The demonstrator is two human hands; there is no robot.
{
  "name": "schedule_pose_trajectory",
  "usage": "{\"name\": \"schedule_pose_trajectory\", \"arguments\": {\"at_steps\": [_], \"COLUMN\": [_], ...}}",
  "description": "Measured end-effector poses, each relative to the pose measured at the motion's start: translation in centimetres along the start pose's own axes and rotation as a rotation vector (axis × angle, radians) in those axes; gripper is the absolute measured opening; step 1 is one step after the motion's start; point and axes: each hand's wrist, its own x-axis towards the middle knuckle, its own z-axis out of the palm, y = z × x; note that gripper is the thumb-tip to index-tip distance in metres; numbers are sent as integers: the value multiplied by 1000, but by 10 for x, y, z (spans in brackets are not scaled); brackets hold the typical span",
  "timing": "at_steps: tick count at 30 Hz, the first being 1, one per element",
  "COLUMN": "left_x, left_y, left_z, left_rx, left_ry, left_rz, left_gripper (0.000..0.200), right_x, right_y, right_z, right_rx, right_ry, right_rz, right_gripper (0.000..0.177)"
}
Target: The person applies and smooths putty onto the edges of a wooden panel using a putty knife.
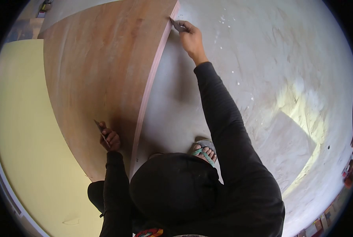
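A large brown wooden panel (101, 71) with a pale pink edge strip (149, 85) spans the upper left of the head view. My right hand (191, 37) is closed on a small, thin dark scraper (177, 26), its tip touching the edge strip near the panel's top corner. Over the lower part of the panel, my left hand (111, 139) is closed round a thin flat blade-like tool (99, 126) that points up and to the left. Part of each tool is hidden by the fingers.
A pale yellow panel (22, 118) lies at the left beside the brown one. The grey floor (239, 51) has white specks and a yellow dusty patch (315, 118) at the right. My foot in a sandal (205, 152) is below the panel edge. Assorted items line the far right.
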Motion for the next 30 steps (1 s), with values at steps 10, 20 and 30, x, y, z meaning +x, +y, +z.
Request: {"name": "schedule_pose_trajectory", "arguments": {"at_steps": [10,20,30], "left_x": [-1,100,75], "left_y": [6,-149,-206], "left_z": [-11,127,156], "left_rx": [190,430,581], "left_ry": [196,497,285], "left_rz": [106,136,145], "left_gripper": [38,29,19], "right_x": [-123,-220,-308], "right_y": [-45,-137,-176], "right_z": [-5,-4,-27], "right_rx": [43,742,-352], "right_ry": [-289,-225,-171], "right_rz": [80,25,-416], "right_gripper": [40,50,27]}}
